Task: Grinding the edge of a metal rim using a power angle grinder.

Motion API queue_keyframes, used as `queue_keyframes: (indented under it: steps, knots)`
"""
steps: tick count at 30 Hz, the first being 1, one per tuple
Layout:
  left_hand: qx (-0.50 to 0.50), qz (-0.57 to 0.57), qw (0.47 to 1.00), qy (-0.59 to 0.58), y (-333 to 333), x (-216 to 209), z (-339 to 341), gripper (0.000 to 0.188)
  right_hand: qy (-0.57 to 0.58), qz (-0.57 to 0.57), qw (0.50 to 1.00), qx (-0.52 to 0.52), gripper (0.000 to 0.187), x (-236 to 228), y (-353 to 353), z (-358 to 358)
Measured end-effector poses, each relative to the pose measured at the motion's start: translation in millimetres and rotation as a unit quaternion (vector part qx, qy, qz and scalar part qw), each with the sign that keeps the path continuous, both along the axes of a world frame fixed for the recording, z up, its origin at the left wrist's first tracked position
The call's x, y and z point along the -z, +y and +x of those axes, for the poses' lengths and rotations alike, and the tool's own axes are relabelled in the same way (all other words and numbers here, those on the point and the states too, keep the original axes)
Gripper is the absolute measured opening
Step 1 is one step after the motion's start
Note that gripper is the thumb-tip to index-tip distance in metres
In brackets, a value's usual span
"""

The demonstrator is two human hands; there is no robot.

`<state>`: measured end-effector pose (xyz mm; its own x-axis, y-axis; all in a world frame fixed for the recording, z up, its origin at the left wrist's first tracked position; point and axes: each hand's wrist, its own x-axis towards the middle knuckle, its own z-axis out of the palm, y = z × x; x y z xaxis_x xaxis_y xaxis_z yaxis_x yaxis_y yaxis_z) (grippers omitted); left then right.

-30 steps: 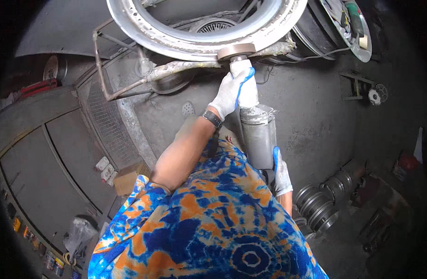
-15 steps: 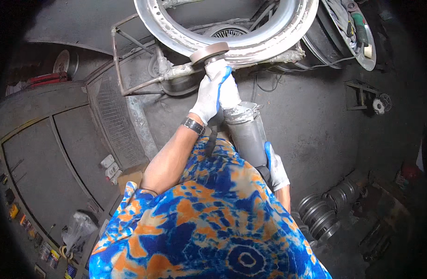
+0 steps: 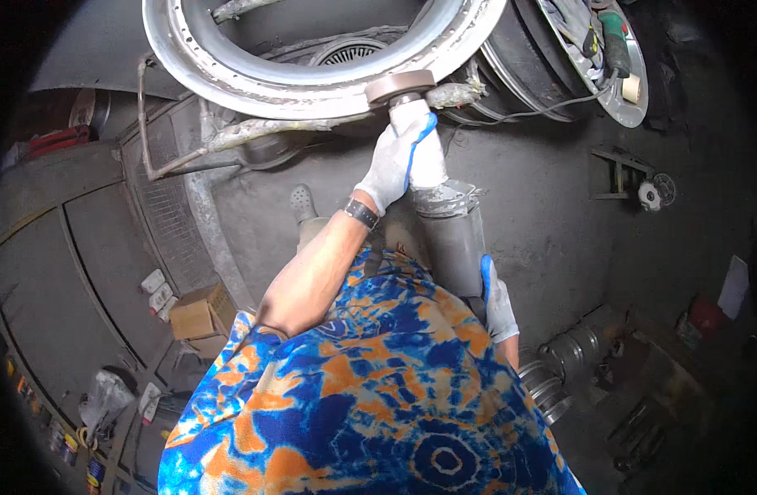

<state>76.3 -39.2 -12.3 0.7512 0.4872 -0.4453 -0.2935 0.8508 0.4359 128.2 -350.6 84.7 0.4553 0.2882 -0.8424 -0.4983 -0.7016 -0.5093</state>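
A heavy grinder point(image 3: 453, 247) with a grey cylindrical body and a white-wrapped neck lies lengthwise in front of me. My left hand point(image 3: 395, 161), in a white glove with blue-coated inner side, is closed round its neck. My right hand point(image 3: 500, 309), gloved alike, is closed at the dark rear end, its fingers partly hidden. At the front of the tool, the thick brown abrasive wheel point(image 3: 401, 86) overlaps the near edge of a large silver wheel rim point(image 3: 288, 99); whether they touch I cannot tell. Patchy, rough marks show on the rim, which rests on a crusted metal frame point(image 3: 255, 129).
Another wheel rim point(image 3: 523, 62) stands behind on the right. Beside it, a curved metal tray point(image 3: 634, 103) holds a green-and-grey power tool point(image 3: 615, 45) with a cable. More rims point(image 3: 552, 384) lie at lower right. A cardboard box point(image 3: 201, 313) sits at left near my elbow.
The view has shifted, so the rim and frame now appear farther left. The grinder's wheel has moved rightward along the rim's near edge. Both hands keep their hold, and a grey shoe has come into view.
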Motion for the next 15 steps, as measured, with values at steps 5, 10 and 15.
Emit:
queue_keyframes:
  steps: [5,10,15]
  knots:
    - [-0.025,0.007,0.999,0.024,-4,-8,23,0.024,-0.006,-0.021,1.0,0.009,0.084,-25,13,24]
    - [-0.054,-0.01,0.998,0.044,0,-4,-11,0.024,0.031,-0.041,0.999,0.007,0.076,-22,25,9]
    - [-0.09,-0.013,0.993,0.075,13,-5,-63,0.024,0.032,-0.031,0.998,-0.05,0.077,-4,36,-15]
